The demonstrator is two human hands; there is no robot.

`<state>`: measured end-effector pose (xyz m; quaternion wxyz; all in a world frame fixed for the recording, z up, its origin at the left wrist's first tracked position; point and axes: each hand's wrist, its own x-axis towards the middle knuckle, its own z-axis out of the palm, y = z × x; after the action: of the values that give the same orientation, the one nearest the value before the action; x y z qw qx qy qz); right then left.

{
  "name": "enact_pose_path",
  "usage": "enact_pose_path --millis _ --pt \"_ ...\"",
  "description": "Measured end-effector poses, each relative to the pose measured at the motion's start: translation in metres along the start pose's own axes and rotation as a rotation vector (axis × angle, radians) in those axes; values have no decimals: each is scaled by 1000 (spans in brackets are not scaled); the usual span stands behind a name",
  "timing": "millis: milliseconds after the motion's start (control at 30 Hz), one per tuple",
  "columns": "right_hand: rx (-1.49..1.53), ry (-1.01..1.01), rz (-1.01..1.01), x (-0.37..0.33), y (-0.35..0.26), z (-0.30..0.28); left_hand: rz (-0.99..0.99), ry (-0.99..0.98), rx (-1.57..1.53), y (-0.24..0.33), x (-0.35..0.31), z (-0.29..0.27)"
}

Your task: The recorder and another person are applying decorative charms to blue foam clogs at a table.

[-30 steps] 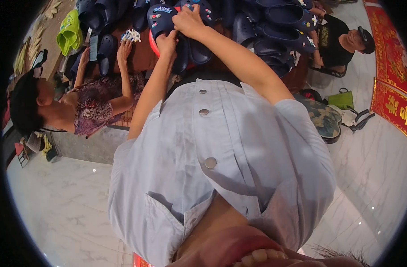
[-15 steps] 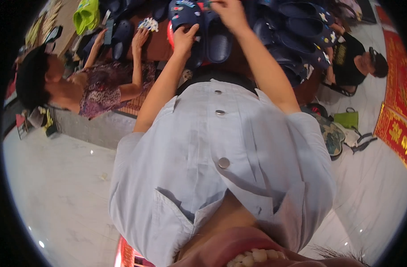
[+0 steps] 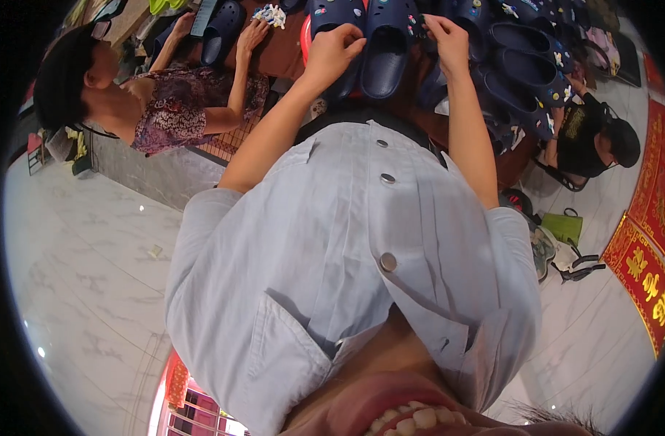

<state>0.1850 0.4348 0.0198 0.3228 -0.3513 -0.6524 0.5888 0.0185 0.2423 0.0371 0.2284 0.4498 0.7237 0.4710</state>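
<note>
Two navy clogs lie side by side on the table in front of me, toes away. The left clog [image 3: 337,10] carries small colourful charms on its upper. My left hand [image 3: 334,57] rests over this clog, fingers curled around its upper and thumb toward the other shoe. The right clog [image 3: 385,54] shows its open heel and a few small charms. Beside its right edge is my right hand [image 3: 449,45], thumb and forefinger pinched together near a small dark piece that is too small to name. Part of a red object [image 3: 305,42] shows at the left clog's side.
Several navy clogs with charms [image 3: 518,65] are heaped on the right. At left, a person in a patterned top [image 3: 169,109] reaches toward pale charms [image 3: 270,15], with another navy clog [image 3: 222,33] nearby. A person in black [image 3: 583,134] is at far right.
My right hand has moved from above the clogs to the right clog's outer side. My left hand has shifted right and turned palm down. The clogs appear farther right in view.
</note>
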Motion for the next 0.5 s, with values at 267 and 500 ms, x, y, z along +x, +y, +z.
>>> enact_pose_path --millis 267,500 --pt "-494 -287 -441 33 -32 50 271 8 673 9 27 26" --pt "-682 -406 -724 48 -19 55 262 55 768 3 26 37"
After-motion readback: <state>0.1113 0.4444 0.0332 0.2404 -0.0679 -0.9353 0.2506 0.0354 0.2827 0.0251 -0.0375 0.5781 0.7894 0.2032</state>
